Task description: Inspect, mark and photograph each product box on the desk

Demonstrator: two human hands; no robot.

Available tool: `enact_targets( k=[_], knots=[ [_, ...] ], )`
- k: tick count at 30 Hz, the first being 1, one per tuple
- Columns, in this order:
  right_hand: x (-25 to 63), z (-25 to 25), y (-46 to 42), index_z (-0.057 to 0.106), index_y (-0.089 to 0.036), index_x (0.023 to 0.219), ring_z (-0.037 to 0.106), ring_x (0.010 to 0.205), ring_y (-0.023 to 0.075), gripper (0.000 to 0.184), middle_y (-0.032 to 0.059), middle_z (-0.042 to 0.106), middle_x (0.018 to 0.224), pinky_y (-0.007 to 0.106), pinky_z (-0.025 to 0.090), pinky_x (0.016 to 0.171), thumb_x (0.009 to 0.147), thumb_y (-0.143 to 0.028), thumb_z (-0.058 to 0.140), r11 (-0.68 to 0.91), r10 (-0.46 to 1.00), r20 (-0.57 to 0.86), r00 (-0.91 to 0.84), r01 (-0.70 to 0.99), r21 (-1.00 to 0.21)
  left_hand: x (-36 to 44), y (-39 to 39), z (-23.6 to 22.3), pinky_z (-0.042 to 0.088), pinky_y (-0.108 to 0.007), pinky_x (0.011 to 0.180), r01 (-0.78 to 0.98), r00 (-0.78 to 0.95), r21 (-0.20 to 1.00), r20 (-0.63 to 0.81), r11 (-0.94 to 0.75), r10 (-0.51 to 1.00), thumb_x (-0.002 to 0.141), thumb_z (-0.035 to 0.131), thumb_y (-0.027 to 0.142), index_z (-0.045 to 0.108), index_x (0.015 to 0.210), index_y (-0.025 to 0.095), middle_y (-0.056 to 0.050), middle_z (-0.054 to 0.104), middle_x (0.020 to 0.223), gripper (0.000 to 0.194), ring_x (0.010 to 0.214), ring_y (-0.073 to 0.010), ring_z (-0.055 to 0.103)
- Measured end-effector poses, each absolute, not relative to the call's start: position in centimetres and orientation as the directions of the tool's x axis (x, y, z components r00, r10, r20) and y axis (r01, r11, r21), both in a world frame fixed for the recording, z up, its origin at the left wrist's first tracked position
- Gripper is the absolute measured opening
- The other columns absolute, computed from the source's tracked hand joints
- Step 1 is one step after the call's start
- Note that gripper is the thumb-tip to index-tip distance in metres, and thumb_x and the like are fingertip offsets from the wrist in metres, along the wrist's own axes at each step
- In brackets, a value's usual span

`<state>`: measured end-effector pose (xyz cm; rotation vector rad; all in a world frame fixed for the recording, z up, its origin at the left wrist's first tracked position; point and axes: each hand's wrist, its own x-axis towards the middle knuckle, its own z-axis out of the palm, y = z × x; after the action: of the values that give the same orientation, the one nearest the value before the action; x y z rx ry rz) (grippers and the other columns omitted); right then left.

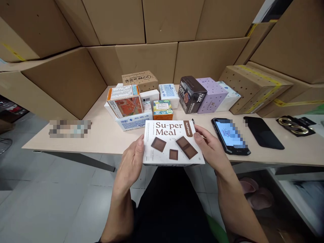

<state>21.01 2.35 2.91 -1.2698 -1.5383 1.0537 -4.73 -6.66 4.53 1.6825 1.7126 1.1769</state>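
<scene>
A white "Su-per Meal" box (162,157) with pictures of chocolate squares is held up in front of me, over the near edge of the table. My left hand (132,162) grips its left side, thumb along the edge. Around the right side my right hand (211,146) is closed, its thumb on the top face near the brown label. Just beyond the box stands a small orange, white and green carton (162,109). Behind it to the left, an orange carton (126,103) rests among white tissue packs (134,121).
A dark brown box (192,94), a purple box (211,94) and a spotted cardboard box (253,89) stand at the back right. A lit phone (230,136), a black phone (264,132) and gold rings (288,125) lie on the table (106,140). Large cartons (146,62) wall the back.
</scene>
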Motion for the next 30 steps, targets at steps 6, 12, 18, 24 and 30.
enact_targets(
  k=[6,12,18,24,30],
  knots=[
    [22.1,1.4,2.0,0.066,-0.024,0.128,0.065,0.073,0.0175,0.049,0.0092,0.073,0.114,0.032,0.055,0.060,0.094,-0.057,0.056,0.174,0.982,0.185,0.026,0.241,-0.955,-4.0,-7.2,3.5,0.047,-0.048,0.106,0.597,-0.340,0.799,0.326,-0.065,0.882,0.105,0.032,0.053,0.055,0.144,0.032,-0.006,0.065,0.135,0.051,0.119,-0.0279,0.061],
    [23.1,1.5,4.7,0.063,-0.017,0.133,0.059,0.071,0.0189,0.052,0.0112,0.068,0.104,0.039,0.052,0.078,0.092,-0.049,0.059,0.239,0.929,0.370,-0.017,0.792,-0.562,-3.8,-7.4,2.7,0.047,-0.049,0.109,0.614,-0.316,0.787,0.315,-0.060,0.895,0.104,0.037,0.052,0.045,0.151,0.033,-0.007,0.056,0.146,0.051,0.126,-0.0270,0.058],
    [21.7,2.6,6.3,0.064,-0.022,0.136,0.059,0.074,0.0223,0.043,0.0102,0.058,0.092,0.034,0.045,0.071,0.098,-0.029,0.045,0.281,0.960,0.074,-0.271,0.908,-0.310,-5.2,-7.4,1.8,0.036,-0.051,0.122,0.607,-0.053,0.760,0.330,-0.232,0.943,0.105,0.036,0.050,0.039,0.154,0.038,-0.004,0.045,0.157,0.050,0.148,-0.0277,0.040],
    [23.2,0.6,5.4,0.076,-0.020,0.108,0.060,0.079,0.0203,0.035,0.0078,0.059,0.090,0.034,0.047,0.074,0.090,-0.020,0.046,0.264,0.958,0.255,-0.130,0.743,-0.614,-7.1,-8.4,0.9,0.043,-0.058,0.117,0.739,0.115,0.620,0.272,-0.265,0.955,0.083,0.078,0.048,0.011,0.162,0.037,-0.011,0.018,0.170,0.104,0.155,-0.0388,0.027],
    [25.0,-1.8,2.4,0.075,-0.024,0.101,0.059,0.064,0.0135,0.024,0.0006,0.062,0.080,0.026,0.045,0.055,0.092,-0.029,0.053,0.171,0.979,0.174,0.105,0.042,-0.984,-7.1,-7.7,-0.6,0.044,-0.054,0.118,0.766,0.193,0.468,0.486,-0.440,0.852,0.092,0.063,0.011,0.018,0.159,0.034,-0.013,0.021,0.169,0.084,0.156,-0.0297,0.028]
  ],
)
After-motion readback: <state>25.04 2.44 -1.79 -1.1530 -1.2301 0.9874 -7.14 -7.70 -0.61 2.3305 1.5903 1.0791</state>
